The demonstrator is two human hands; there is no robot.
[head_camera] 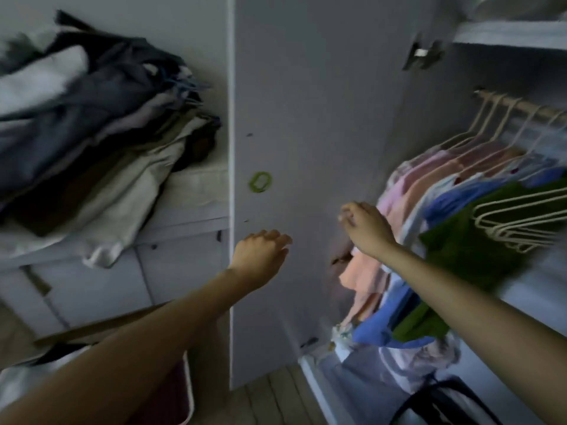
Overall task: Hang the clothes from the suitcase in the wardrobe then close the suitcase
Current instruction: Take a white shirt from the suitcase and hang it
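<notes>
A person reaches with both arms toward an open wardrobe, its door (306, 148) swung out between the two hands. The left hand (260, 256) hovers before the door's face with fingers relaxed and extended, grasping nothing; whether it touches the panel cannot be told. The right hand (365, 225) is raised beside the hanging clothes (445, 210), fingers loosely curled with nothing visible in them (blur hides the fingertips). Pink, peach, blue and green garments hang on pale hangers (518, 222) from the wooden rail (521, 107), the green one (466, 246) nearest the camera. A green ring-shaped mark (260, 181) sits on the door. To the left, a heap of folded clothes (92, 118), dark and pale, lies on a white ledge (196, 191). The suitcase is not clearly in view.
</notes>
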